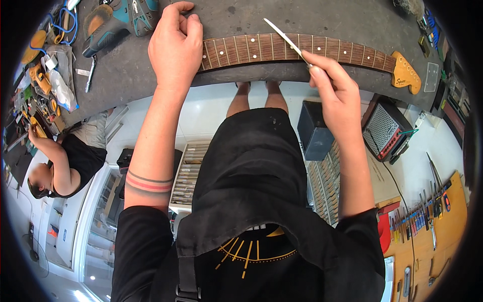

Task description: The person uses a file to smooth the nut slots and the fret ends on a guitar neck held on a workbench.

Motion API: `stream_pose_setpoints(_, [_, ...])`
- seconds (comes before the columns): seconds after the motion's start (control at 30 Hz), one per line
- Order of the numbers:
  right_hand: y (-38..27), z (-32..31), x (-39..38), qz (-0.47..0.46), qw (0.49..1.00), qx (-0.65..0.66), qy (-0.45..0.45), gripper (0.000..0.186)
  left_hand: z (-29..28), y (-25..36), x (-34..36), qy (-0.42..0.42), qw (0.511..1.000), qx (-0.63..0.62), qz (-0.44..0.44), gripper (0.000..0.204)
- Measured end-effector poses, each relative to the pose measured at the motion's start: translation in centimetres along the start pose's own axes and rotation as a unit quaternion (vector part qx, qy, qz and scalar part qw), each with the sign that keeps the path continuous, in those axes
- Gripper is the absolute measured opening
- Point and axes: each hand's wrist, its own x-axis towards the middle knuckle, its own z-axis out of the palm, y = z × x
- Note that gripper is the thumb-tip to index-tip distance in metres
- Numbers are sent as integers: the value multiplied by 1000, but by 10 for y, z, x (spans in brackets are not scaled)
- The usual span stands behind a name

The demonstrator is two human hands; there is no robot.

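Observation:
A guitar neck (322,46) lies across the dark bench, its brown fretboard with pale dot inlays facing up. Its yellowish headstock (405,74) is at the right end. My left hand (176,48) lies over the neck's left end with fingers curled, hiding that end. Between the thumb and fingers of my right hand (329,83) is a slim, tapering metal file (283,35). It slants up to the left across the fretboard, its tip beyond the neck's far edge. Whether it touches the frets I cannot tell.
A teal and black power tool (118,25) lies left of my left hand, near a small metal tool (91,74). Bags and tools (53,80) crowd the bench's left end. A clear plate (431,77) is beside the headstock. Another person (70,161) works at far left.

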Motion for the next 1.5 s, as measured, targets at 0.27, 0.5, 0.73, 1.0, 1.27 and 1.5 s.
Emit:
stream_pose_setpoints(0.27, [1,1,14,-51,994,-91,-16,31,1,4,1,-4,1000,7,-2,26])
stream_pose_setpoints(0.5, [-9,15,10,-70,990,-118,-11,29,1,2,0,-3,1000,1,-10,25])
stream_pose_setpoints(0.73, [-3,10,-6,110,989,92,-41,29,-2,12,1,-10,1000,4,-13,24])
stream_pose_setpoints(1.0, [-23,29,22,-88,992,-86,-9,29,-5,18,2,1,999,-44,-2,21])
stream_pose_setpoints(1.27, [-13,29,1,73,994,70,-43,31,-6,17,1,9,999,-45,2,23])
stream_pose_setpoints(1.5, [-33,46,26,-98,986,-131,-40,26,-10,19,3,9,996,-84,-5,25])
